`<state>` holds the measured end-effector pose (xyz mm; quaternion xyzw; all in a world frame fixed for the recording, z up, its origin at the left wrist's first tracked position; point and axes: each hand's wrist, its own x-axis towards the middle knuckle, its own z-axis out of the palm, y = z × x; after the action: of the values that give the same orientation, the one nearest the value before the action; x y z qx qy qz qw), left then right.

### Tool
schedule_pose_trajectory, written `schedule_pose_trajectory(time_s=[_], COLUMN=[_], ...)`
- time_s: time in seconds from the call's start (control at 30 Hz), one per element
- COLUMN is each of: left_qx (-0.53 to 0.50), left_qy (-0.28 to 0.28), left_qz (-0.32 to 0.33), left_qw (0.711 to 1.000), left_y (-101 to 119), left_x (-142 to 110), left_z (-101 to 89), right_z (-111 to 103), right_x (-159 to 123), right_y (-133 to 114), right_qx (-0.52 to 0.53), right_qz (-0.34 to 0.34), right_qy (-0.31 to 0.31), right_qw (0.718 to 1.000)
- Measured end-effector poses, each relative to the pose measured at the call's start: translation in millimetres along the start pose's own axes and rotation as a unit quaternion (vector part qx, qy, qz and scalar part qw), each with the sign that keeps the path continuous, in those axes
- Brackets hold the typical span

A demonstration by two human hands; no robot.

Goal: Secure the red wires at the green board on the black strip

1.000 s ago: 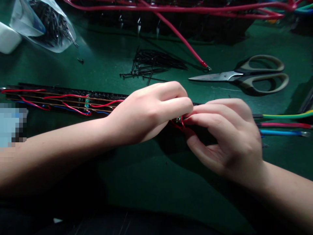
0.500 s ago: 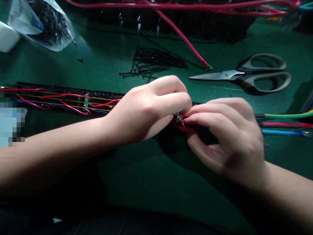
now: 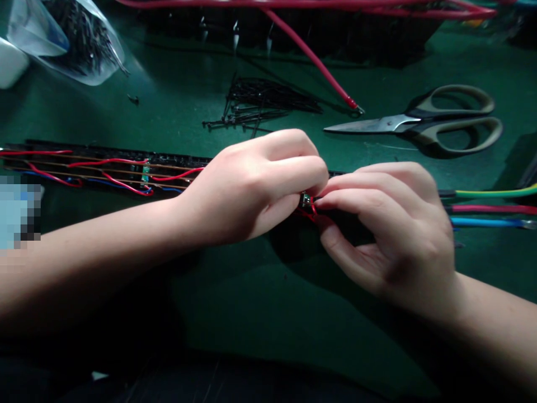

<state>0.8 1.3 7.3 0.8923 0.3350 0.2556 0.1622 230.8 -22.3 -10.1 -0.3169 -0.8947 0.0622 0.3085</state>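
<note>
View shifts slightly; your right hand (image 3: pixel 398 235) pinches red wire (image 3: pixel 312 209), best guided gently; your left hand (image 3: pixel 255 187) hides its grip.

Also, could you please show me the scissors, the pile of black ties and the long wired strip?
Scissors (image 3: pixel 408 123), head view: where blades meet handles.
Pile of black ties (image 3: pixel 268 96), head view: the heap's middle.
Long wired strip (image 3: pixel 94 168), head view: uncovered part, at picture left.

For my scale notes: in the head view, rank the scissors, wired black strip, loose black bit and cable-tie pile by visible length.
Wired black strip, partly hidden
Scissors
Cable-tie pile
Loose black bit
</note>
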Motion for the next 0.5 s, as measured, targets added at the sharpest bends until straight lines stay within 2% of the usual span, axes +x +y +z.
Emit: schedule_pose_trajectory(time_s=[0.17,0.5], left_qx=[0.008,-0.008], left_qy=[-0.044,-0.052], left_qz=[0.011,-0.018], left_qw=[0.999,0.998], left_y=[-3.5,-0.6], left_x=[1.8,3.2], left_z=[0.6,1.5], right_z=[1.2,0.2], right_x=[1.0,-1.6], right_y=[-0.3,-2.6], right_qx=[0.008,0.024], right_qz=[-0.003,0.020], right_qy=[0.011,0.015], right_qw=[1.000,0.999])
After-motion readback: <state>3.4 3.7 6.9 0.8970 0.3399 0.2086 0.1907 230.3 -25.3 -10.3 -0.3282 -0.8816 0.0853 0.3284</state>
